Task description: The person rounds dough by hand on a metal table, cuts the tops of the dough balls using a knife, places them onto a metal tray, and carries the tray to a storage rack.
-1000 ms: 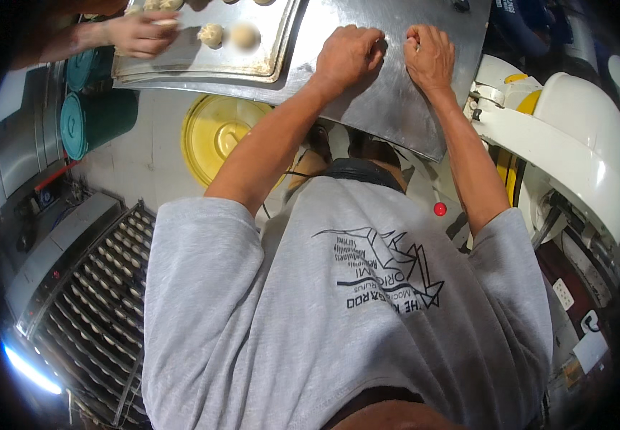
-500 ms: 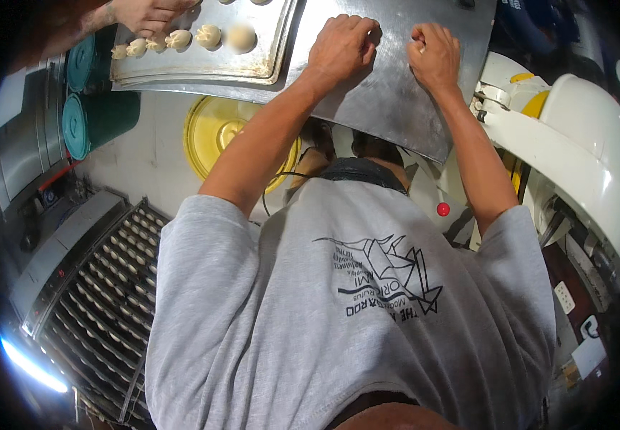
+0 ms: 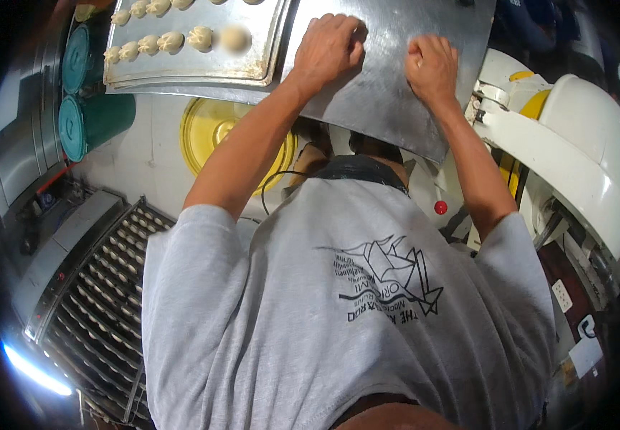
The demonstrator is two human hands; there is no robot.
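Note:
My left hand (image 3: 329,47) is closed with curled fingers, low over the bare metal table (image 3: 378,93), just right of a baking tray. My right hand (image 3: 433,66) is also closed, near the table's right side and apart from the left. The curled fingers hide whatever either hand may hold. On the worn metal baking tray (image 3: 195,75) sit rows of pale dough pieces with snipped, petal-like tops, such as one dough piece (image 3: 200,38). A smooth round dough ball (image 3: 235,39) ends the nearest row, closest to my left hand.
Teal lidded bins (image 3: 73,129) stand at the left, and a round yellow lid (image 3: 199,136) lies below the table edge. A rack holding rows of small pale pieces (image 3: 102,301) is at lower left. A large white machine (image 3: 575,143) stands close on the right.
Another person's hand over the tray's left end has left the view, uncovering dough pieces. My left hand has shifted slightly left; my right hand has dropped a little toward me.

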